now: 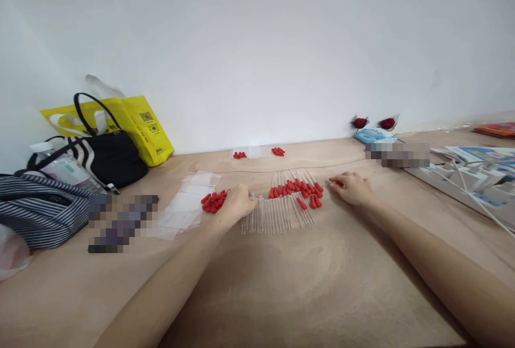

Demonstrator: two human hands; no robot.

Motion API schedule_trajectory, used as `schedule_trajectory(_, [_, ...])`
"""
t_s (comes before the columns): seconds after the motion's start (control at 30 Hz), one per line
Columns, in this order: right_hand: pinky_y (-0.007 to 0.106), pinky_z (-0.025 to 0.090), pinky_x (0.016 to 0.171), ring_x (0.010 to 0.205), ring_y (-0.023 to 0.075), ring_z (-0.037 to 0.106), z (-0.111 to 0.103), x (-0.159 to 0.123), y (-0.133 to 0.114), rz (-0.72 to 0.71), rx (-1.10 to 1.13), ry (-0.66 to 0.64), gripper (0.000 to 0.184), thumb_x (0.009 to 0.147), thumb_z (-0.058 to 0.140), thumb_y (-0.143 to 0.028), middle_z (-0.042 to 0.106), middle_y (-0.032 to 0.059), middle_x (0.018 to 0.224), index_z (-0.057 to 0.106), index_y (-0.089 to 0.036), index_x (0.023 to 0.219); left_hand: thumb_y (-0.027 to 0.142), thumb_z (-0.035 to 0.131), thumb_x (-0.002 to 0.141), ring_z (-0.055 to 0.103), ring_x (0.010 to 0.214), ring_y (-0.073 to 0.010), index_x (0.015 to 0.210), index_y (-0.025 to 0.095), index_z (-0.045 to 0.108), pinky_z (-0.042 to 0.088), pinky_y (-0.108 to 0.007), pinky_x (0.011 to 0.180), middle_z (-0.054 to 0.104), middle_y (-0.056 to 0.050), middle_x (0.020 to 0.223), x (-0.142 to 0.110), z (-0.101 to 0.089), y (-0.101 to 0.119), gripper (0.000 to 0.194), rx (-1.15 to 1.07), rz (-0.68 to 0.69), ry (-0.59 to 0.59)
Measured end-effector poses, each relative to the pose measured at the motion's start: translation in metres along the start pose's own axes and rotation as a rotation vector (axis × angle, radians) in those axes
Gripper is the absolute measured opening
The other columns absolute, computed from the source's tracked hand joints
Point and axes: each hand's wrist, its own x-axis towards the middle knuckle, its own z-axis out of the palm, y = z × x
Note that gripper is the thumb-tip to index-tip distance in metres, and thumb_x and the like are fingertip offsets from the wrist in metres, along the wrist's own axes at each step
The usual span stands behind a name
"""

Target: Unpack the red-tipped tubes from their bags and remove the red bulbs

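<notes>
My right hand (pixel 350 188) is closed in a pinch, with a red rubber bulb (pixel 340 183) showing between its fingers. To its left lies a heap of red rubber bulbs (pixel 303 187), partly over a fan of thin clear tubes (pixel 281 176). In front of these, more clear glass dropper tubes (pixel 267 216) lie side by side in a row. My left hand (pixel 240 201) is closed at the left end of that row, its fingertips at the tube tops; what it grips is hidden. Just left of it sits another small pile of red bulbs (pixel 213 201).
Clear zip bags (pixel 187 206) lie left of the bulbs. Packed bulbs and tubes (pixel 257 152) rest by the wall. Far left stand a yellow bag (pixel 148 133), a black bag (pixel 116 157) and a striped pouch (pixel 52 214). A white tray with cables (pixel 462 187) is at right.
</notes>
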Motion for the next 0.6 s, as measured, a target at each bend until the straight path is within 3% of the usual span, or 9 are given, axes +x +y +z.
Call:
schedule_trajectory(0.2, [0.040, 0.033, 0.071, 0.095, 0.0276, 0.049, 0.002, -0.001, -0.002, 0.037, 0.010, 0.009, 0.024, 0.077, 0.043, -0.022, 0.060, 0.0110, 0.094, 0.065, -0.022, 0.084, 0.020, 0.057, 0.062, 0.062, 0.062, -0.0210, 0.066, 0.013, 0.065, 0.039, -0.026, 0.052, 0.065, -0.008, 0.061, 0.001, 0.001, 0.001, 0.011, 0.038, 0.026, 0.023])
schedule_trajectory(0.33, [0.036, 0.035, 0.071, 0.091, 0.0249, 0.052, -0.004, -0.003, -0.011, 0.062, 0.077, 0.026, 0.021, 0.074, 0.046, -0.022, 0.061, 0.0099, 0.091, 0.063, -0.019, 0.085, 0.027, 0.054, 0.069, 0.062, 0.070, -0.0217, 0.079, 0.014, 0.065, 0.041, -0.027, 0.057, 0.066, -0.008, 0.069, -0.002, -0.001, 0.001, 0.019, 0.037, 0.054, 0.074])
schedule_trajectory(0.43, [0.028, 0.039, 0.063, 0.074, 0.0175, 0.057, -0.006, -0.010, -0.024, 0.061, 0.184, -0.003, 0.020, 0.073, 0.048, -0.026, 0.064, 0.0058, 0.081, 0.061, -0.018, 0.085, 0.031, 0.050, 0.074, 0.061, 0.071, -0.0201, 0.090, 0.015, 0.062, 0.043, -0.028, 0.061, 0.066, -0.006, 0.074, -0.010, -0.001, -0.003, 0.025, 0.008, 0.148, 0.215])
schedule_trajectory(0.6, [0.022, 0.038, 0.049, 0.058, 0.0130, 0.058, -0.004, -0.022, -0.042, 0.103, 0.380, -0.089, 0.018, 0.071, 0.051, -0.031, 0.065, 0.0030, 0.069, 0.059, -0.017, 0.078, 0.029, 0.046, 0.079, 0.058, 0.069, -0.0158, 0.086, 0.018, 0.061, 0.044, -0.026, 0.063, 0.062, -0.004, 0.075, -0.030, 0.011, -0.029, 0.019, -0.004, 0.437, 0.515])
